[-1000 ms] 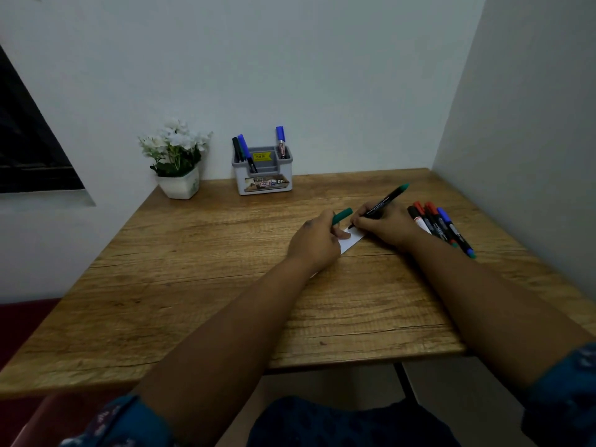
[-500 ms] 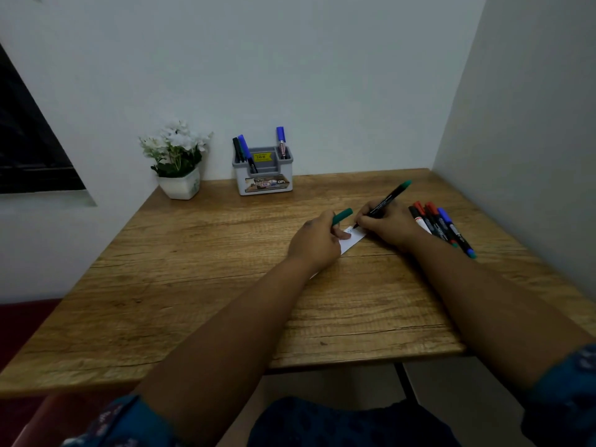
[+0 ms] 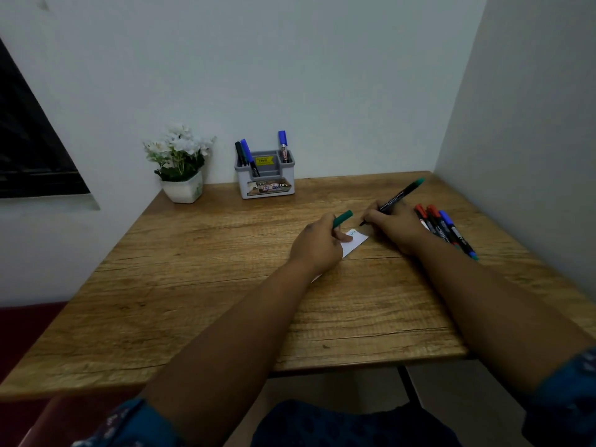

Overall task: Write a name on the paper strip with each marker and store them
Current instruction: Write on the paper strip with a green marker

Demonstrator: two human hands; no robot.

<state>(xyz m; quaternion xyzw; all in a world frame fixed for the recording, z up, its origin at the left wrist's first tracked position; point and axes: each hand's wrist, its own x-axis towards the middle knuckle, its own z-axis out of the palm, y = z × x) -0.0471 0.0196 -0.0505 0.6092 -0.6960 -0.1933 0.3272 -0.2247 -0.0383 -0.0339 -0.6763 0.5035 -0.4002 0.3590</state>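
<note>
Wooden bench [image 3: 200, 304] in pale-walled corner.
Left hand [image 3: 317, 245] pins paper strip [image 3: 354, 241], gripping green cap [image 3: 342, 218]; right hand [image 3: 395, 229] grips green marker [image 3: 395, 199], tip just beyond strip; grey holder [image 3: 266, 182], flowerpot [image 3: 183, 188] at wall.

White flowers in a white pot [image 3: 182, 175] on the wooden table [image 3: 200, 304] at 10 o'clock, dark window [image 3: 29, 150] at 9 o'clock

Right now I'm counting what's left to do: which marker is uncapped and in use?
The green-ended marker gripped in the right hand. Its tip is bare, and the left hand holds its green cap. The others are capped.
</note>
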